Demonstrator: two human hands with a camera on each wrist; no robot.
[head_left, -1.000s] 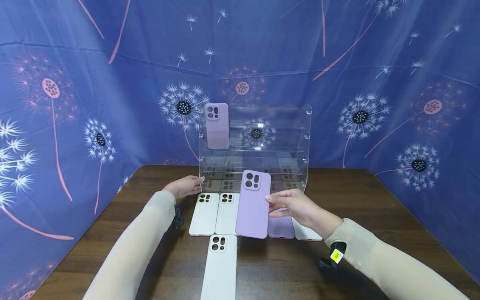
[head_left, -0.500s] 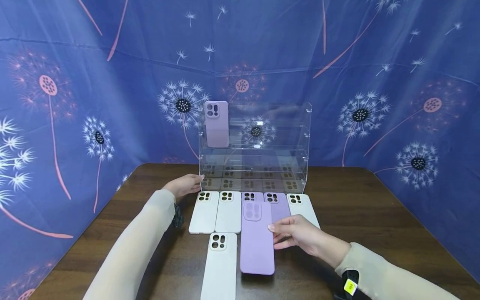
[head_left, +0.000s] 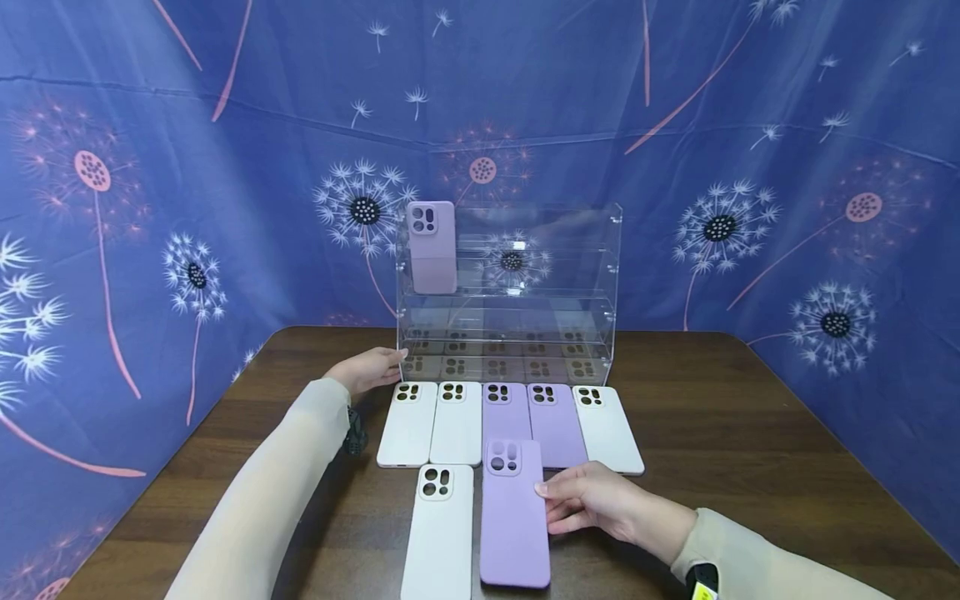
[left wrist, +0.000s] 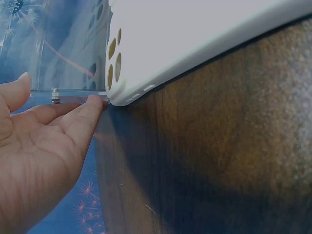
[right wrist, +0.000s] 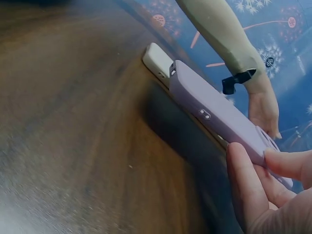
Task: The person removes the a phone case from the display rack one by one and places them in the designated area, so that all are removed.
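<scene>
A purple phone case (head_left: pixel 514 521) is pinched along its right edge by my right hand (head_left: pixel 592 507), with its camera cutouts toward the rack. In the right wrist view, thumb and fingers hold this purple case (right wrist: pixel 214 109) near its cutout end, and a dark shadow lies beneath it. Left of it lies a white phone case (head_left: pixel 441 533) on the table. My left hand (head_left: pixel 367 371) touches the lower left side of a clear acrylic rack (head_left: pixel 540 225). In the left wrist view, the left hand (left wrist: pixel 48 141) has nearly straight fingers against the rack's edge, the thumb apart.
Before the rack, white cases (head_left: pixel 407 425) and purple cases (head_left: pixel 555 429) lie in a row. Another purple case (head_left: pixel 433 250) stands at the rack's upper left. The brown wooden table (head_left: pixel 712 417) extends on both sides, with a blue dandelion-print cloth (head_left: pixel 525 75) behind.
My right hand has brought the purple case down and toward me, from over the row to beside the nearer white case. The left hand has stayed at the rack.
</scene>
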